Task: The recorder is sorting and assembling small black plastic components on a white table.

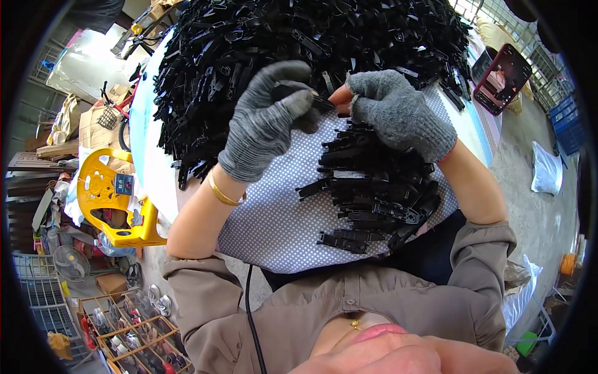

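The bench fills the middle of the scene, its near part spread with a white-dotted grey cloth. A great heap of black plastic pieces covers its far side, spilling toward the left. On the floor to the near left is a wooden shoe rack filled with footwear, and farther off, left of the bench, stands a yellow plastic chair. A blue crate sits at the far right. Near the person, right of centre on the cloth, lies a smaller pile of black pieces, many side by side. Both hands wear grey knit gloves and meet between heap and pile. The right hand pinches one slim black piece at its right end with bare fingertips; the left hand curls at the other end, blurred, so I cannot tell whether it grips. A phone stands tilted at the bench's far right, and a gold bangle circles the left wrist.
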Tool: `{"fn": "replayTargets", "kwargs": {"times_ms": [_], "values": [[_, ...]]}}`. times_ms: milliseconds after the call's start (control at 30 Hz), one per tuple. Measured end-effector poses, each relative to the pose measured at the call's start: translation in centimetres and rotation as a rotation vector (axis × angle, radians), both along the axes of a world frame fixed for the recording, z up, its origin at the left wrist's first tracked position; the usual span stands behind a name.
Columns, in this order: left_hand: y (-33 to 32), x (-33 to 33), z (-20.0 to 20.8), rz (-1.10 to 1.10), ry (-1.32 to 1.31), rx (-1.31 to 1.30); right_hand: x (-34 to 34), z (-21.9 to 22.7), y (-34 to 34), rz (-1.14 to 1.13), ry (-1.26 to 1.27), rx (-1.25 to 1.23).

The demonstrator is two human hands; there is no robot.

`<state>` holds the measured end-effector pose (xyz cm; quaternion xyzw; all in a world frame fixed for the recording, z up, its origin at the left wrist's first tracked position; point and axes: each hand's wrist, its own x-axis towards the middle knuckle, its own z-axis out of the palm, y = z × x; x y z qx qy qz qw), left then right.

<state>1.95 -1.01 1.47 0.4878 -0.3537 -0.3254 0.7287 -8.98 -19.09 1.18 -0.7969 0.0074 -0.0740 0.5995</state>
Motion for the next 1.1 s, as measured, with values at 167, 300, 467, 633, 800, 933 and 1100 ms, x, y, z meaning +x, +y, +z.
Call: {"fn": "replayTargets", "kwargs": {"times_ms": [167,300,467,633,800,933,1100], "values": [[-0.9,-0.5,-1.6,0.149,-0.596,0.043,-0.1,0.2,0.0,-0.008,0.007,0.038],[-0.5,-0.7,-1.2,0.351,-1.324,0.218,0.3,-0.2,-0.5,-0.029,0.005,0.045],[0.3,-0.7,-0.2,0.072,-0.549,0.379,0.0,0.1,-1.2,-0.021,-0.134,-0.069],[0.3,-0.8,0.2,-0.007,-0.398,0.411,-0.3,0.0,-0.9,0.034,-0.251,-0.081],[0.3,-0.8,-0.1,0.047,-0.536,0.448,-0.6,1.3,-0.7,-0.077,0.070,0.044],[0.4,-0.9,-0.4,0.104,-0.692,0.472,-0.5,0.9,-0.5,-0.065,0.062,0.114],[0.4,-0.6,-0.3,0.050,-0.726,0.434,-0.7,0.9,-0.7,-0.020,-0.002,0.087]]}}
